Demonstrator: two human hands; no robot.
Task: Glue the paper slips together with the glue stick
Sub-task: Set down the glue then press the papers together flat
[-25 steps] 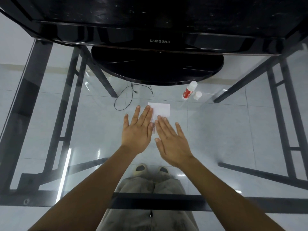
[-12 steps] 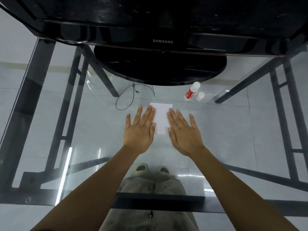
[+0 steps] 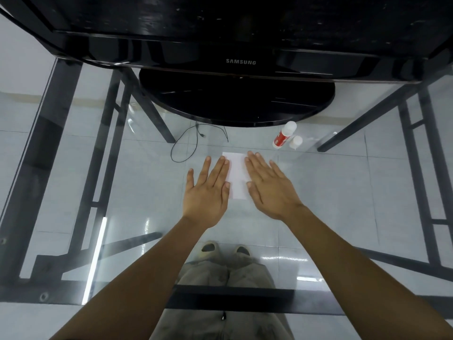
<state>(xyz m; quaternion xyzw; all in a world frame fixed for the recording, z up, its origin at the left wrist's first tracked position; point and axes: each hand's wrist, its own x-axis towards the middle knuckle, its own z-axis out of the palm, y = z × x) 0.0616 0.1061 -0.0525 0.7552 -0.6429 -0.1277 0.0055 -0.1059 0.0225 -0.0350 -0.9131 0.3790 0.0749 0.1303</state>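
Observation:
A white paper slip (image 3: 237, 176) lies flat on the glass table, in the middle. My left hand (image 3: 208, 190) rests palm down over its left edge, fingers spread and straight. My right hand (image 3: 268, 186) lies palm down over its right edge, also flat. A narrow strip of paper shows between the two hands. Neither hand holds anything. A red and white glue stick (image 3: 284, 134) lies tilted on the glass to the far right of the paper, and its white cap (image 3: 295, 142) stands beside it. Whether more than one slip lies there, I cannot tell.
A black Samsung monitor (image 3: 240, 61) stands at the back on a round black base (image 3: 235, 99). A thin black cable (image 3: 193, 141) loops near the base. The glass tabletop (image 3: 343, 192) shows black frame bars, the tiled floor and my legs below.
My right hand has slid forward and to the right, off the middle of the paper onto its right side. My left hand has stayed almost in place.

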